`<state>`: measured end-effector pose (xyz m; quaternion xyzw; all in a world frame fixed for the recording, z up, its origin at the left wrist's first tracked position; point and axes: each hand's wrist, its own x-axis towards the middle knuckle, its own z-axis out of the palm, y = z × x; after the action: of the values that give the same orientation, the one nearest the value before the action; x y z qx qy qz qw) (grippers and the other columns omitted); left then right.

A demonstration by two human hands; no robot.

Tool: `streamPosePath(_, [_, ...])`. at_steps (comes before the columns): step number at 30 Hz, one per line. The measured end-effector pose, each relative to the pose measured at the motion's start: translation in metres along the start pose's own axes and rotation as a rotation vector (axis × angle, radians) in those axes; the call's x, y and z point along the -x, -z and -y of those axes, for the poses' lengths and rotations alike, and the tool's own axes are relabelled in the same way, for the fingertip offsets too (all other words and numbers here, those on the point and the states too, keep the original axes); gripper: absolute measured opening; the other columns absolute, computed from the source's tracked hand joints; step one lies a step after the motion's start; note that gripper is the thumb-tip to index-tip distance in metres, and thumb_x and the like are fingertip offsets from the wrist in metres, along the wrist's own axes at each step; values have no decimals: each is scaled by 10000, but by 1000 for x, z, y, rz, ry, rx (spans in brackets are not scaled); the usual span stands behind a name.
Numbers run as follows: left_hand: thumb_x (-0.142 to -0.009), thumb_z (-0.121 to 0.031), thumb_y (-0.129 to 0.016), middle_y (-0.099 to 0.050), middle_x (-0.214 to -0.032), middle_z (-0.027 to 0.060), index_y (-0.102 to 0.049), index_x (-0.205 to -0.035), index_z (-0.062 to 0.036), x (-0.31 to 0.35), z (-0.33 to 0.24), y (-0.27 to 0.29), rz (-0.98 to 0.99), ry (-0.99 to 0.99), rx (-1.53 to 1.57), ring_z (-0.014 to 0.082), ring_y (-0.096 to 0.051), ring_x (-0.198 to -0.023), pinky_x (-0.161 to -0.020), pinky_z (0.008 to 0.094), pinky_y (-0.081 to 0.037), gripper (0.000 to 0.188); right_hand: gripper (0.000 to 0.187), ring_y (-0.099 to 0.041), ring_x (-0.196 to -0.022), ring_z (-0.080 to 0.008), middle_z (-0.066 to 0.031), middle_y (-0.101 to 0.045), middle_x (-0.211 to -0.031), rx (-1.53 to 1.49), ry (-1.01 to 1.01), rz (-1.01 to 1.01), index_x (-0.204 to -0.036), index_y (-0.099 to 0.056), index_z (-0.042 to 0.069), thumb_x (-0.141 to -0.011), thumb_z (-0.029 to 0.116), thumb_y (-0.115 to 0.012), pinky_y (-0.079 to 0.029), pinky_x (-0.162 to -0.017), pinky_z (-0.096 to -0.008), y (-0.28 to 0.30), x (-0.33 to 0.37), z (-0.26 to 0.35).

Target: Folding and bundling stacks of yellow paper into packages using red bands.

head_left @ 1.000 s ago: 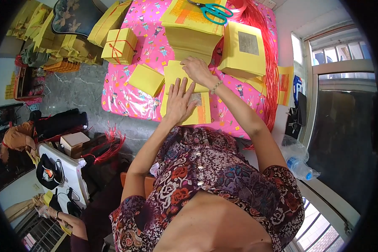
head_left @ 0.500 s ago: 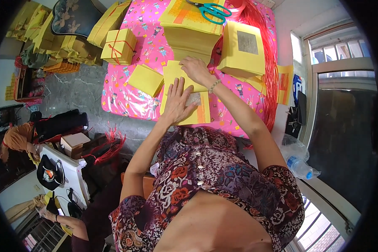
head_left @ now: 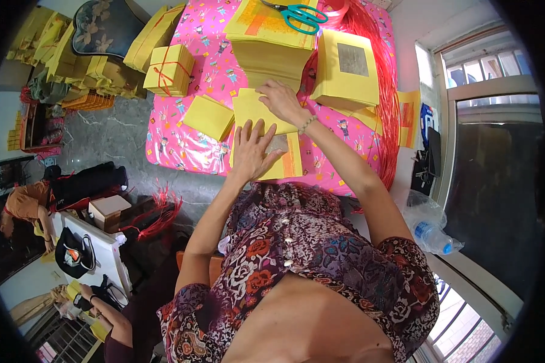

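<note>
Yellow paper sheets [head_left: 266, 130] half hidden beneath both flat, open hands: left [head_left: 251, 151], right [head_left: 281, 100].

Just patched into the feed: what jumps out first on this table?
The bright pink patterned tablecloth covered in yellow paper stacks dominates, the tallest stack at the far edge with teal-handled scissors lying on top. At the near edge, the left hand presses flat on a yellow sheet while the right hand rests on the sheets just beyond. Red string trails along the table's right side.
</note>
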<state>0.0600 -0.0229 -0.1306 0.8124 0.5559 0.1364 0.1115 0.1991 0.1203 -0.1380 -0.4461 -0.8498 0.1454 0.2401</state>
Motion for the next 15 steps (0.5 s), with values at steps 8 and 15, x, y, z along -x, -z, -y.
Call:
streamPosePath(8, [-881,-588,-521,-405,-1432,177,-453,-1428,-200,2,2,1,6,-13,2,426,-306,-1334,-1112,549,-208,674,131,-596,-824,-341,-130,-552,-825,-166,-190,56,-913,-534,46,-861,141,-608,-485,-723,-447,42,83,39])
streamPosePath(15, [-880,-593,-524,-372,-1465,165,-445,-1433,-219,0,9,0,60,-21,41,425,-285,-1353,-1118,541,-222,672,156,-593,-764,-359,-151,-557,-806,-190,-187,34,-870,-503,34,-832,132,-619,-483,-670,-469,13,109,25])
